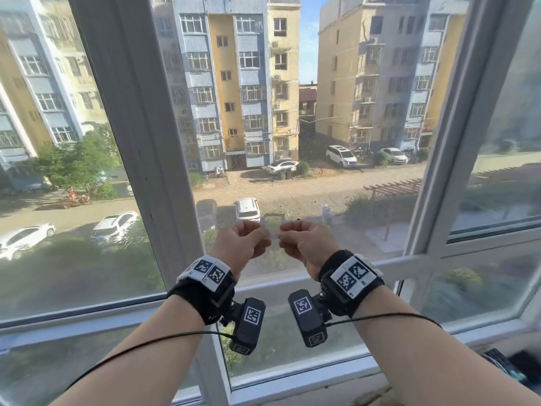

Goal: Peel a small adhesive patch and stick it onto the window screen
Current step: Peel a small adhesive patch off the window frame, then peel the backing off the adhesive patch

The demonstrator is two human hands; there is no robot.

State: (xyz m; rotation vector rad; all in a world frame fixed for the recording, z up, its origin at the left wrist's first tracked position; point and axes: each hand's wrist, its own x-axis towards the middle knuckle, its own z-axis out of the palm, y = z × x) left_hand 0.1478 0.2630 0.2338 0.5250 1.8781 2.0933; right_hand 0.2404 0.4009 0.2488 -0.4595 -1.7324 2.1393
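Note:
A small, almost clear adhesive patch (273,234) hangs between my two hands, close in front of the window screen (292,127). My left hand (241,244) pinches its left end with thumb and fingertips. My right hand (304,244) pinches its right end. Both hands are raised side by side near the lower part of the mesh, fingers curled. Whether the patch touches the screen I cannot tell. Just above the hands a faint pale square outline (274,219) shows on the mesh.
A thick white window post (140,142) stands left of the screen, and a slanted frame (450,142) borders it on the right. The white sill rail (263,285) runs below my wrists. Black wrist bands with marker tags and cables sit on both forearms. Dark objects (509,367) lie at the lower right.

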